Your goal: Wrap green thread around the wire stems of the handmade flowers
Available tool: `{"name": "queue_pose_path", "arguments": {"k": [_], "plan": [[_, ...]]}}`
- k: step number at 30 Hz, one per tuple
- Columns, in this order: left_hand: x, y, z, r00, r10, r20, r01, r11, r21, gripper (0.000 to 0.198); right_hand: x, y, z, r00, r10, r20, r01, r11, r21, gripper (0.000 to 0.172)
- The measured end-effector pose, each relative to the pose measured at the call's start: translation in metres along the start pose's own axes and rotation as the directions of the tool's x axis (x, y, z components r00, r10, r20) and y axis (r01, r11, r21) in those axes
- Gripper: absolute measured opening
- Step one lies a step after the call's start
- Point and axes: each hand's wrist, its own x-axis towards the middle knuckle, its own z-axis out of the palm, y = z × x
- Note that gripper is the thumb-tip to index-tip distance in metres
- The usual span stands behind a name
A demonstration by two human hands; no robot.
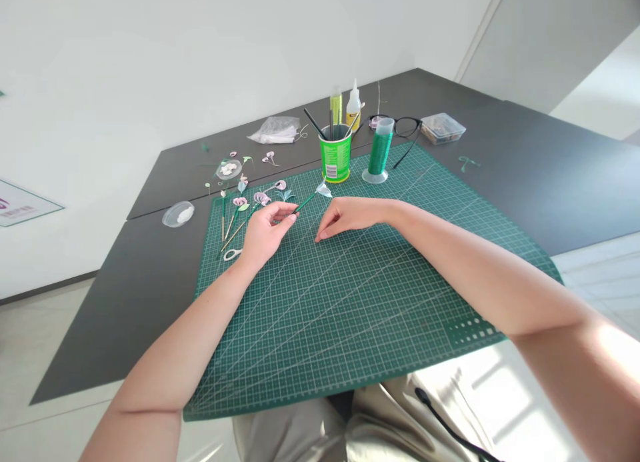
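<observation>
My left hand pinches the green-wrapped stem of an artificial flower. Pale blue-white petals top that stem, pointing up and right. Close by on the right, my right hand is bent at the wrist, its fingertips pressed together just over the green cutting mat. Whatever those fingertips may hold is too small to make out. Beyond my left hand lie several finished-looking flowers with purple petals and green-wrapped sticks. Partly hidden under the left hand is a pair of scissors, its white handle loop showing.
A green paper cup with tools stands behind my hands, beside a spool of green thread. Farther back are a glue bottle, glasses, a clear box and a plastic bag. Small dishes sit left.
</observation>
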Motion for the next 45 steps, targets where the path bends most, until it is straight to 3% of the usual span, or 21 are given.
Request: {"name": "queue_pose_path", "arguments": {"k": [45], "plan": [[0.0006,0.0031,0.0003,0.998,-0.063,0.013,0.063,0.998,0.004,0.023,0.0011,-0.0011,-0.0013,0.999,-0.01,-0.048,0.012,0.999,0.046,0.02]]}}
